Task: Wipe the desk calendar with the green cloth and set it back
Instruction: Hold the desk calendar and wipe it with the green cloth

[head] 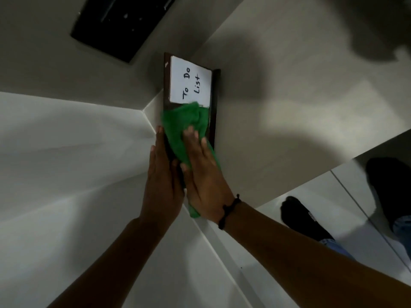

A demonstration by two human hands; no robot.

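The desk calendar (190, 82) is a dark brown stand with a white card that reads "To Do List". It stands on the pale shelf (278, 90) near the middle of the view. My left hand (161, 174) lies flat along its left edge and steadies it. My right hand (203, 174) presses the green cloth (184, 123) against the lower part of its front. The cloth covers the bottom of the card, and an end of it hangs out below my right palm.
A black flat device (115, 25) lies at the top left on the same surface. White walls (66, 152) meet in a corner on the left. At the lower right are my feet in dark socks (304, 221) on the floor.
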